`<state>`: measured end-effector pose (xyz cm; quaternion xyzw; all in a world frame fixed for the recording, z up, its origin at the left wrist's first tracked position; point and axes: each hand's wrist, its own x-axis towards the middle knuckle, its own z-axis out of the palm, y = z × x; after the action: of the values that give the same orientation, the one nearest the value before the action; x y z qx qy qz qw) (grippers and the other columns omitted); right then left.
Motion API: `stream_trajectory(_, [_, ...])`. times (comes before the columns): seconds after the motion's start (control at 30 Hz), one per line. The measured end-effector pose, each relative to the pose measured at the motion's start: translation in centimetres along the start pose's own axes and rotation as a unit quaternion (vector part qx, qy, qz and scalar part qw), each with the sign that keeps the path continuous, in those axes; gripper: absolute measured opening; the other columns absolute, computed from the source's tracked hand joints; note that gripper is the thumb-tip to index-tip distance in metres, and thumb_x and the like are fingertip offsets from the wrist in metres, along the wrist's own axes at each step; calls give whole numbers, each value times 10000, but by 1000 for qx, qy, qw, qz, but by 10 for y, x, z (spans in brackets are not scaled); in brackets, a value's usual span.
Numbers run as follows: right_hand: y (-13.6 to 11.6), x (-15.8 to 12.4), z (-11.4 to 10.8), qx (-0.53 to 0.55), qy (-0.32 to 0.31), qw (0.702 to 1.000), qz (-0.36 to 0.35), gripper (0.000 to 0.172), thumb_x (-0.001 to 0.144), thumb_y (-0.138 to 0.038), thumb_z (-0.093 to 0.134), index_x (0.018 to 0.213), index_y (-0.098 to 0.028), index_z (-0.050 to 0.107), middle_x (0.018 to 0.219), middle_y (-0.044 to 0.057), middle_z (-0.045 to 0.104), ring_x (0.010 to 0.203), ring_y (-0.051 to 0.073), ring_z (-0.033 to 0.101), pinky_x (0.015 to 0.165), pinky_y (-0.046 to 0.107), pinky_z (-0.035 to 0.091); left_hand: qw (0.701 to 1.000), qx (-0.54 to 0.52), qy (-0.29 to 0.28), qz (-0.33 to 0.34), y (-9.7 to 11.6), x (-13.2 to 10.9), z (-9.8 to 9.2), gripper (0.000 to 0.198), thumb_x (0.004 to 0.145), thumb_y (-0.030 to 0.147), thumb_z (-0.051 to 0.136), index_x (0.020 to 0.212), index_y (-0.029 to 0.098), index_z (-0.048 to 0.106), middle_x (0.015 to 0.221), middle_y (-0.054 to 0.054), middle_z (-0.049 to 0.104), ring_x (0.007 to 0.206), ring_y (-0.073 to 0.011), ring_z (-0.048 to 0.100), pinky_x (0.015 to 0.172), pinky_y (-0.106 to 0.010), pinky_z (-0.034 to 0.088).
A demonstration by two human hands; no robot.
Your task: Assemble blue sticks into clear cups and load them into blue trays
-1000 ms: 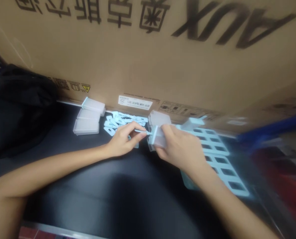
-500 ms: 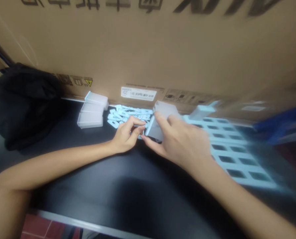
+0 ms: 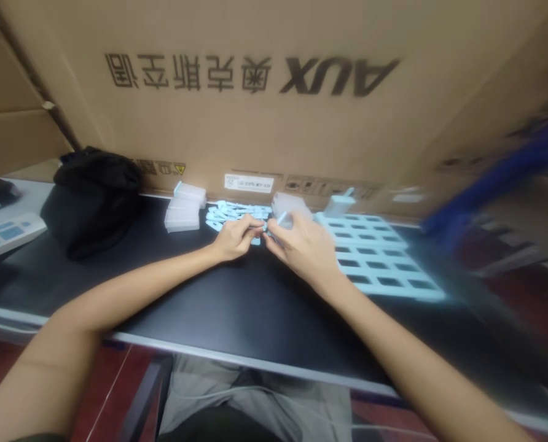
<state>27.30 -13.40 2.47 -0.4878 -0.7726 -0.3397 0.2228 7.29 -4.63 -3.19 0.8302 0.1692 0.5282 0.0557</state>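
My left hand (image 3: 237, 239) is closed in a pinch, with a small light-blue plastic piece (image 3: 264, 227) at its fingertips. Facing it, my right hand (image 3: 308, 248) curls around a translucent plastic box with a light-blue rim (image 3: 282, 217), mostly hidden by the fingers. Both sets of fingertips nearly meet, and blur hides exactly where the piece and box touch. Just behind my left hand lies a pile of flat light-blue plastic pieces (image 3: 234, 212). More translucent boxes (image 3: 293, 201) stand behind my right hand.
Several translucent boxes (image 3: 182, 215) sit left of the pile, near a black bag (image 3: 94, 202). To the right lies a light-blue grid tray (image 3: 368, 268), with a blue-topped container (image 3: 340, 204) at its back edge. A large cardboard carton (image 3: 255, 129) walls off the back of the black table (image 3: 237, 307).
The view has pulled back and tilted up, showing more carton, the table's front edge and my lap. My hands keep their places by the pile, still close together.
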Motion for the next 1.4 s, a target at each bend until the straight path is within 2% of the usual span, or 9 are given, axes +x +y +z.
stream_trajectory(0.1, [-3,-1,-2,7,4,1000,5,403,1102,-480,438,1149,-281,786,991,108,652,833,196,511,657,299,234,999,42,-12,8,-2,-3,-4,268,1122,357,454,1115,183,657,803,-31,755,669,-146,735,643,-253,558])
stream_trajectory(0.23, [-6,-2,-1,12,-10,1000,2,435,1111,-501,408,1188,-288,779,1012,115,651,836,197,509,647,296,230,987,156,-19,11,0,-3,-10,338,1129,390,404,1047,180,656,840,-60,782,657,-167,740,592,-264,511])
stream_trajectory(0.4, [-9,-3,1,4,-19,1000,-7,459,1117,-502,383,1213,-287,777,1017,129,650,868,213,515,673,301,248,963,256,-79,29,3,-3,-16,352,1110,352,385,960,187,658,670,-20,701,593,-174,683,547,-264,415])
stream_trajectory(0.6, [-10,-2,1,15,-39,999,1,478,1114,-542,384,1250,-298,772,1049,131,659,898,214,539,670,297,257,968,232,-99,1,3,-2,-19,362,1105,318,379,921,196,666,643,12,654,570,-149,629,575,-257,397])
stream_trajectory(0.83, [-10,-1,-10,31,-100,994,28,485,1115,-542,369,1293,-284,739,1113,136,653,934,224,556,646,294,255,970,226,-73,46,-3,-2,-18,346,1094,295,412,948,185,706,684,-25,704,632,-173,675,581,-270,387])
stream_trajectory(1.07, [-5,-5,-9,42,-111,991,61,497,1104,-537,398,1383,-250,692,1240,152,648,896,216,594,608,291,254,967,246,-59,42,-1,-1,-22,421,1130,364,356,941,177,683,741,-44,725,631,-179,676,597,-283,388])
stream_trajectory(1.2, [-4,-6,-7,43,-100,992,57,535,1101,-560,363,1388,-231,673,1243,157,662,881,222,610,610,297,271,969,238,-47,40,1,1,-23,453,1141,396,342,906,180,664,754,-43,716,650,-168,666,619,-276,394])
stream_trajectory(1.4, [6,-7,-1,59,-27,994,84,691,1025,-622,446,1445,-89,570,1144,216,720,905,290,663,652,326,376,969,233,-69,41,-2,0,-21,497,1144,415,294,885,186,652,720,-47,687,624,-172,632,591,-283,361])
